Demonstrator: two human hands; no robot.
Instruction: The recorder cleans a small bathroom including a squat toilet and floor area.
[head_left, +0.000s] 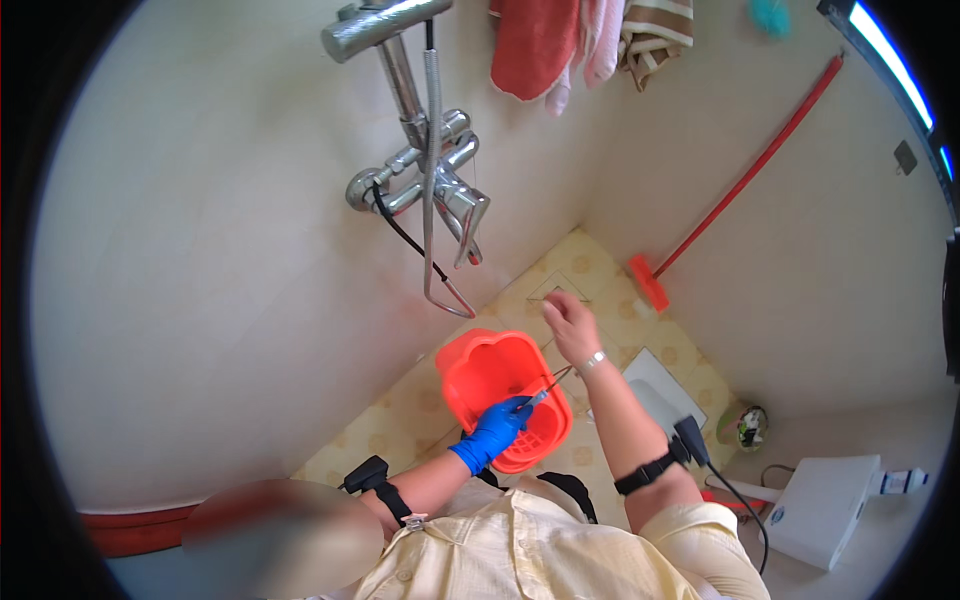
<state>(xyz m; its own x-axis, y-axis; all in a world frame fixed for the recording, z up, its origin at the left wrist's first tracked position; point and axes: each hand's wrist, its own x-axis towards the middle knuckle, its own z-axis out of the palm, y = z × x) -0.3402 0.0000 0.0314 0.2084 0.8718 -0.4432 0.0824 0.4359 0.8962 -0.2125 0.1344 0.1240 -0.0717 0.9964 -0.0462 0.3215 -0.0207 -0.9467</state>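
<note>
My left hand (496, 430), in a blue rubber glove, is closed around a thin tool with a pale blue handle (538, 397) over a red plastic mop bucket (495, 360). A thin wire-like part runs from the handle towards my right wrist; its exact kind I cannot tell. My right hand (571, 324), bare with a metal watch or bracelet (592, 361) at the wrist, is above the tiled floor right of the bucket. Its fingers are bent and slightly blurred, and whether they hold anything I cannot tell. The bucket has a perforated wringer basket (531, 439) on its near side.
A chrome shower mixer (457, 187) with a hanging hose (430, 150) is on the left wall. Towels (532, 45) hang beyond. A red-handled floor brush or squeegee (750, 169) leans on the right wall. A squat toilet (656, 390), waste bin (742, 427) and white cistern (821, 510) are at right.
</note>
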